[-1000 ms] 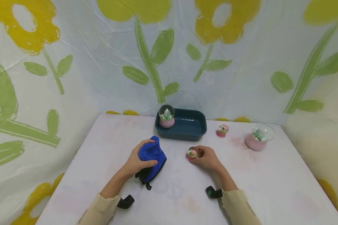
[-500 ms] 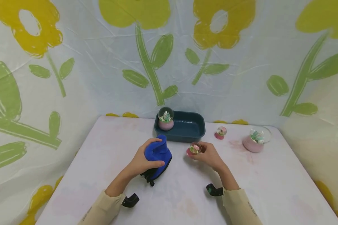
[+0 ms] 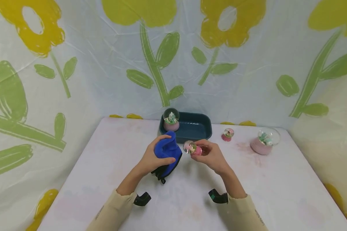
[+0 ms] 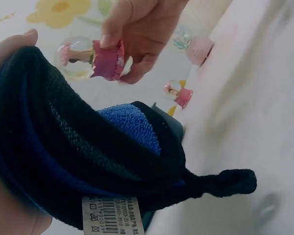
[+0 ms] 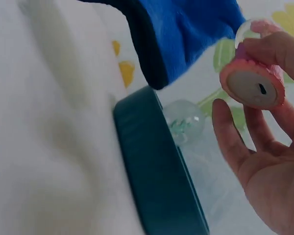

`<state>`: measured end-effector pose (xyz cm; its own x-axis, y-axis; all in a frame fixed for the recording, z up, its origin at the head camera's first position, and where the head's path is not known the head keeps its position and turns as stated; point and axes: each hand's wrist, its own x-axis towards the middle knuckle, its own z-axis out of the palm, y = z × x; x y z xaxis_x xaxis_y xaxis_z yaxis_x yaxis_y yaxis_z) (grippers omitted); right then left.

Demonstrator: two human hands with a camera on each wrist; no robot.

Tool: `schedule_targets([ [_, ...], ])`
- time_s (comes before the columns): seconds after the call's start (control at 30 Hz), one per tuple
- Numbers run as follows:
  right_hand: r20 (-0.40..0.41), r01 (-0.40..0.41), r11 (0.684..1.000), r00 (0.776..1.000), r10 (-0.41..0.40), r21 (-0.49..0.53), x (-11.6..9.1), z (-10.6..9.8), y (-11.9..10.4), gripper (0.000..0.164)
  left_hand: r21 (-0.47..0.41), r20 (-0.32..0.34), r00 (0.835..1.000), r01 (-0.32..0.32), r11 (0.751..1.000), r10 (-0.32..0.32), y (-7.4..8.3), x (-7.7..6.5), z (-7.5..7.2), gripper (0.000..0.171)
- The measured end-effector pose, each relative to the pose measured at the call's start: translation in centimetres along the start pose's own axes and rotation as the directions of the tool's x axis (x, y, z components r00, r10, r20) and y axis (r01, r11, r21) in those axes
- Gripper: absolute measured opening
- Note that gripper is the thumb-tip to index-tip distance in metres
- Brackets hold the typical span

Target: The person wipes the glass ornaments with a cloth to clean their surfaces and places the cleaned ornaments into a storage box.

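My left hand grips a bunched blue terry cloth with black trim, a hanging loop and a printed label. In my right hand a small snow globe with a pink base is pinched by that base. It lies tipped on its side off the table, its glass dome pointing left, close beside the cloth. The underside of the globe's base faces the right wrist camera. Behind the hands stands a dark teal tray, with a larger snow globe upright at its left end.
Right of the tray stands another small pink-based snow globe. Farther right, a large snow globe with a pink base leans over to the right. A flower-printed cloth backdrop rises behind the white table.
My right hand has raised the small snow globe from the table and tipped its dome to the left. My left hand has brought the blue cloth right and farther forward, nearer the globe.
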<state>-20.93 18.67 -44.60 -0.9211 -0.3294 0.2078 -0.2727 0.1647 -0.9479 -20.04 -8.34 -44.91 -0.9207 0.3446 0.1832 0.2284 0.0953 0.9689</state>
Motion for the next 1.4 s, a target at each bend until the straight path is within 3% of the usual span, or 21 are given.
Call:
schedule_targets([
  [0.2,-0.004,0.085,0.994,0.996,-0.086,-0.07,-0.6,2.2,-4.0,0.04,-0.009,-0.007,1.0,-0.011,1.0,0.011,-0.2,0.1,0.5,0.069],
  [0.43,-0.083,0.169,0.981,0.981,-0.177,-0.096,-0.6,4.4,-4.8,0.042,-0.076,0.02,0.998,-0.058,0.995,0.059,-0.1,0.5,1.3,0.066],
  [0.57,-0.129,0.272,0.955,0.949,-0.287,-0.122,-0.7,5.4,-4.6,0.041,-0.153,0.022,0.996,-0.079,0.985,0.083,-0.2,1.0,1.8,0.057],
  [0.7,-0.141,0.373,0.905,0.904,-0.405,-0.206,-0.7,5.8,-3.7,0.044,-0.188,-0.009,0.997,-0.075,0.979,0.074,-0.2,1.2,2.0,0.052],
  [0.8,-0.104,0.412,0.859,0.882,-0.46,-0.303,-0.7,5.6,-2.5,0.051,-0.193,-0.017,0.997,-0.073,0.979,0.071,0.3,1.2,1.9,0.05],
  [0.9,-0.048,0.436,0.824,0.874,-0.483,-0.362,-0.6,5.2,-1.6,0.055,-0.193,-0.02,0.996,-0.091,0.977,0.089,1.5,0.8,1.9,0.047],
  [1.0,-0.021,0.44,0.822,0.877,-0.48,-0.361,-0.7,5.0,-1.6,0.053,-0.167,-0.017,0.99,-0.141,0.976,0.14,2.4,0.5,2.1,0.042],
  [1.1,-0.02,0.404,0.849,0.9,-0.436,-0.339,-0.7,4.9,-1.7,0.051,-0.155,-0.025,0.985,-0.173,0.973,0.171,1.4,0.7,2.3,0.038],
  [1.17,-0.009,0.392,0.85,0.907,-0.422,-0.353,-0.7,4.9,-1.8,0.051,-0.168,-0.036,0.987,-0.163,0.972,0.159,0.3,0.8,2.4,0.037],
  [1.27,0.047,0.428,0.802,0.891,-0.451,-0.416,-0.7,4.9,-1.8,0.054,-0.217,-0.049,0.991,-0.129,0.967,0.121,-1.0,0.8,2.4,0.04],
  [1.4,0.107,0.492,0.731,0.856,-0.506,-0.474,-0.8,4.8,-1.8,0.056,-0.244,-0.001,0.996,-0.082,0.966,0.084,-1.5,0.5,2.4,0.049],
])
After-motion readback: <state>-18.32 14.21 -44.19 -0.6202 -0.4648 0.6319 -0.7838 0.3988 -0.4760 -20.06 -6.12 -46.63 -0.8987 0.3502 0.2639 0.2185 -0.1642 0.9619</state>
